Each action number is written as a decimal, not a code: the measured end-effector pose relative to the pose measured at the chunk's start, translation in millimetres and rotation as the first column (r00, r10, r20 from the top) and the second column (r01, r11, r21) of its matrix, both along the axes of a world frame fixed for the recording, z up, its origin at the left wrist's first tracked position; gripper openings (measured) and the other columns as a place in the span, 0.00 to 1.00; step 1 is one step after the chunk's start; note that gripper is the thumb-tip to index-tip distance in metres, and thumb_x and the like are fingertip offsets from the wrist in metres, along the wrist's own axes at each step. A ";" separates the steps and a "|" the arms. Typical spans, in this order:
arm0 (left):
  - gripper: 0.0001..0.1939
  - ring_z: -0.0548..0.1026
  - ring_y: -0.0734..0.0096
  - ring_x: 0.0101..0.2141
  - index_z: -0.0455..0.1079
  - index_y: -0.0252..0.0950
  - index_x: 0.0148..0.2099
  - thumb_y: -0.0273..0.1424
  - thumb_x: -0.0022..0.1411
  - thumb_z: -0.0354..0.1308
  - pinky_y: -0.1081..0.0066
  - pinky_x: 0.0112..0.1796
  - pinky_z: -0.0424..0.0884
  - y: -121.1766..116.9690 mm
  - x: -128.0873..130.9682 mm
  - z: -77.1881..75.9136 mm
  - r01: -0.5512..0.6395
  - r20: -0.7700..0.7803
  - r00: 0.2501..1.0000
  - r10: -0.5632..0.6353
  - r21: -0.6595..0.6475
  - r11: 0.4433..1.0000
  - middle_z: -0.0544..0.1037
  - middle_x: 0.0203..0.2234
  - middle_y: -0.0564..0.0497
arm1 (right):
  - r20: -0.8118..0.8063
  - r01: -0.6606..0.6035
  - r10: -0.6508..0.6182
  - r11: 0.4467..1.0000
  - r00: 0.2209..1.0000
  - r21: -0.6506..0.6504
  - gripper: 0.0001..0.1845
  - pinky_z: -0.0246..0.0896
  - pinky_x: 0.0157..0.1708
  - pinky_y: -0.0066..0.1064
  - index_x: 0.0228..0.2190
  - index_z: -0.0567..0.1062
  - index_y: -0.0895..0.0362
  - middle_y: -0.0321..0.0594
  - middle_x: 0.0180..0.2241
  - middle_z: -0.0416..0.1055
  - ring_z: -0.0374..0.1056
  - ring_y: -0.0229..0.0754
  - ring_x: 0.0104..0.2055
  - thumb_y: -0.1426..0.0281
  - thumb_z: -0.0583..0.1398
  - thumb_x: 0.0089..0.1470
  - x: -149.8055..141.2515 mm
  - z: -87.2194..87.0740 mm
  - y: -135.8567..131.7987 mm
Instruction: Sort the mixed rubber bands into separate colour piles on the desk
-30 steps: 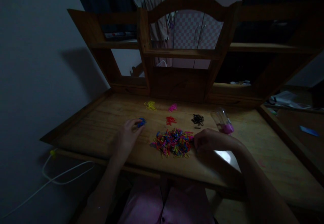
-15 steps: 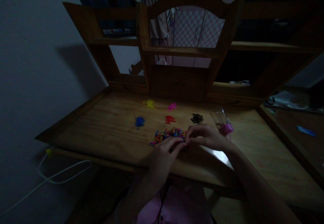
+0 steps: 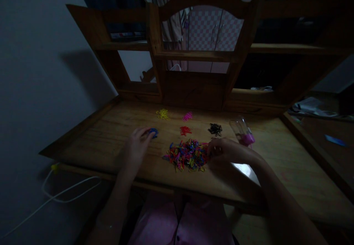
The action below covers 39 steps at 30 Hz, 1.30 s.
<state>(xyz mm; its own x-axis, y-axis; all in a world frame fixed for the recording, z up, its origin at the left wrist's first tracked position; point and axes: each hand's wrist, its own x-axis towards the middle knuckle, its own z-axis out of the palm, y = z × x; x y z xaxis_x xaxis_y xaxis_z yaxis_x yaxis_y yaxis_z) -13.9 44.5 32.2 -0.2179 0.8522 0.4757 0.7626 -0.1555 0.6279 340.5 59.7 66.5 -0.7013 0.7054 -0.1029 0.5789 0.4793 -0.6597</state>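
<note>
A heap of mixed coloured small loop-shaped clips (image 3: 188, 155) lies near the desk's front edge. They look like paper clips or safety pins; the exact kind is too small to tell. At the left, my left hand (image 3: 136, 145) reaches to the small blue clip pile (image 3: 153, 132), thumb and fingertips closed around blue clips there. My right hand (image 3: 225, 149) is at the right edge of the mixed heap, fingers curled and pinched; what they hold is hidden. Beyond lie piles of yellow clips (image 3: 163, 114), pink clips (image 3: 187, 116), red clips (image 3: 185, 130) and black clips (image 3: 215, 129).
A clear plastic container with a pink cap (image 3: 248, 138) lies right of the black pile. A wooden shelf unit (image 3: 196, 54) rises along the desk's back. At the left are a wall and a white cable (image 3: 69, 200) below the desk edge.
My left hand has moved left and away from me, from the mixed heap to the blue pile, leaving the heap uncovered. My right hand has parted from it and shifted slightly right.
</note>
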 end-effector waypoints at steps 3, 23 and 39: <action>0.12 0.75 0.63 0.42 0.75 0.39 0.44 0.37 0.62 0.56 0.62 0.47 0.70 -7.9 9.5 3.2 0.065 -0.041 0.997 -0.064 0.020 0.998 0.76 0.41 0.48 | 0.009 -0.005 0.006 1.000 1.000 -0.028 0.05 0.57 0.25 0.26 0.32 0.78 0.55 0.35 0.27 0.72 0.66 0.37 0.28 0.69 0.64 0.49 -3.8 -1.9 -0.4; 0.05 0.76 0.70 0.38 0.74 0.40 0.40 0.31 0.63 0.57 0.71 0.42 0.70 -36.2 125.0 19.6 0.582 0.108 0.812 -0.573 -0.095 0.807 0.79 0.36 0.54 | -0.318 0.076 -0.103 0.992 0.942 -0.098 0.16 0.57 0.26 0.26 0.37 0.76 0.56 0.36 0.30 0.72 0.63 0.35 0.27 0.58 0.63 0.52 -15.6 5.3 -0.9; 0.08 0.75 0.66 0.42 0.73 0.38 0.44 0.31 0.65 0.54 0.66 0.45 0.70 5.5 85.8 8.1 0.507 -0.142 0.847 -0.513 -0.077 0.858 0.77 0.39 0.49 | -0.122 -0.117 0.104 0.988 0.987 -0.105 0.11 0.60 0.32 0.25 0.37 0.78 0.54 0.36 0.34 0.73 0.67 0.37 0.34 0.66 0.66 0.49 -14.0 0.3 -4.6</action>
<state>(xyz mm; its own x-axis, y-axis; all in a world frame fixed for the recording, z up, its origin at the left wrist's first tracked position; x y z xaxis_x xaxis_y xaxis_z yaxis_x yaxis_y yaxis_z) 71.9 50.1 40.3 0.3245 0.8398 0.4352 0.6681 -0.5292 0.5231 326.5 55.1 66.9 -0.7860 0.6116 -0.0899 0.4430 0.4559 -0.7719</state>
